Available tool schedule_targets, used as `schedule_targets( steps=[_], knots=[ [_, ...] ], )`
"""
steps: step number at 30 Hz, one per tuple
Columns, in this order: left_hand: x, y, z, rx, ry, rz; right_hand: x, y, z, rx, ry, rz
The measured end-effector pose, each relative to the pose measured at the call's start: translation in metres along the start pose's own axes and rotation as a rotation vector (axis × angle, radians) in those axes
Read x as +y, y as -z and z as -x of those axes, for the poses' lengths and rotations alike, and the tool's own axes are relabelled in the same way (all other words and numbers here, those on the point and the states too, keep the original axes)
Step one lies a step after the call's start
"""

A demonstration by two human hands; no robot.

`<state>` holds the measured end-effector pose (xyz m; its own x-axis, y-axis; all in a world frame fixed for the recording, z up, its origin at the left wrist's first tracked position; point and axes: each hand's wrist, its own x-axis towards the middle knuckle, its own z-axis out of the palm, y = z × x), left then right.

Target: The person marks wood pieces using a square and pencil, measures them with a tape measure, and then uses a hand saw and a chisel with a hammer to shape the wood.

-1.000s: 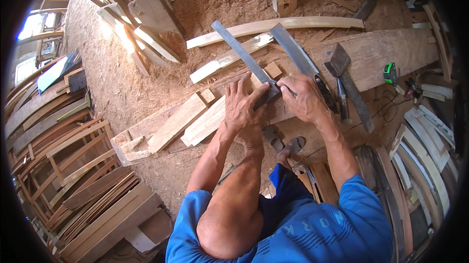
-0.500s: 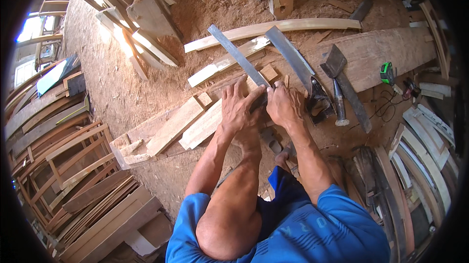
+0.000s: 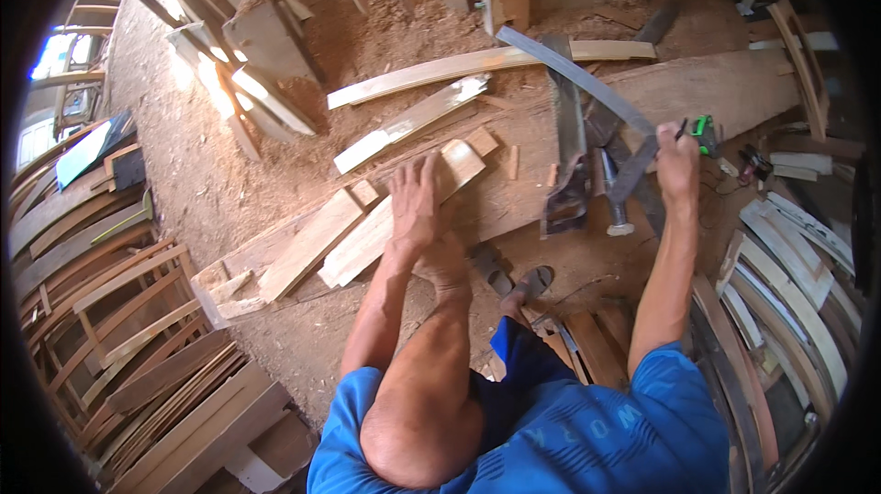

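My left hand lies with outstretched fingers on a pale wooden block, beside my bare foot. Out to the right, my right hand is closed around a try square. Its long metal blade points to the far left; its dark stock angles down beside the hand. A thin dark stick, perhaps a pencil, pokes up from the same fingers. Beneath the square lie a handsaw with a dark handle and a hatchet-like tool with a metal shaft.
A thick plank runs under the work. A second board lies left of the block. Past my right hand sits a green tape measure. Curved wood strips lie beyond the plank; stacked frames stand at left.
My right hand has lifted the try square off the wooden block and swung it right, over the saw and hatchet-like tool. My left hand has shifted slightly left and flattened on the block.
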<state>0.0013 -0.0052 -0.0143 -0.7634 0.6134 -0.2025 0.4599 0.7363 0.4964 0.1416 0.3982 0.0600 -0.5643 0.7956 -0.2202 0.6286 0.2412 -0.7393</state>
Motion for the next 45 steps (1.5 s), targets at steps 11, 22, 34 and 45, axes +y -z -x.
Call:
schedule_targets(
  steps=[11, 22, 34, 45],
  knots=[
    [0.015, -0.012, -0.005, 0.023, -0.15, -0.005, 0.172, 0.055, -0.103, 0.158, -0.231, 0.107],
    [0.004, -0.002, 0.008, 0.057, -0.116, 0.014, 0.068, 0.017, -0.072, 0.096, 0.029, 0.66],
    [0.025, 0.031, 0.068, 0.438, -0.096, 0.172, 0.139, 0.092, -0.122, 0.171, 0.168, 0.823],
    [0.051, 0.018, 0.084, -0.194, 0.301, 0.758, -0.099, -0.067, 0.117, -0.832, 0.602, 0.189]
  ],
)
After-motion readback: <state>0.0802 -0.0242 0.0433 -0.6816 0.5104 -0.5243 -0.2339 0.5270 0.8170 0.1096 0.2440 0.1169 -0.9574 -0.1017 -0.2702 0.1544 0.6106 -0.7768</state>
